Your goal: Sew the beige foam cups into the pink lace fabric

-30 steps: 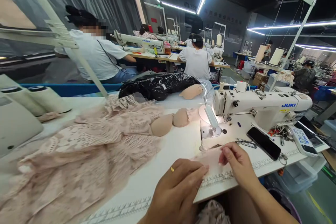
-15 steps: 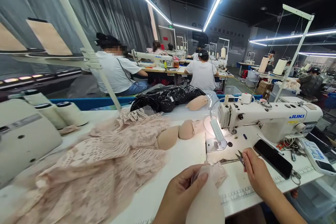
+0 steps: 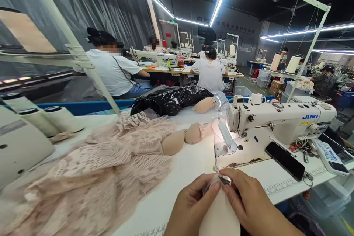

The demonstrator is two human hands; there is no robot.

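My left hand [image 3: 192,201] pinches the top of a smooth beige bra cup [image 3: 219,215] with thumb and fingers, low in the middle of the head view. From the other side, my right hand [image 3: 249,197] is closed around small thread snips [image 3: 224,180]; only part of the dark metal shows. The snips are right at the upper edge of the cup, and the two hands almost meet there. Whether the blades are apart cannot be seen. Just beyond lies the front edge of the sewing machine's metal bed [image 3: 240,160].
A lit JUKI sewing machine [image 3: 282,118] stands ahead on the right. A black phone [image 3: 284,160] and a calculator-like device [image 3: 330,156] lie beside it. Pink lace garments [image 3: 110,158] with cups [image 3: 173,142] cover the left. Behind are a black plastic bag [image 3: 174,99] and seated co-workers [image 3: 210,70].
My right hand has come left with the snips, from beside the phone to the top of the bra cup. My left hand keeps its hold. The view has shifted slightly.
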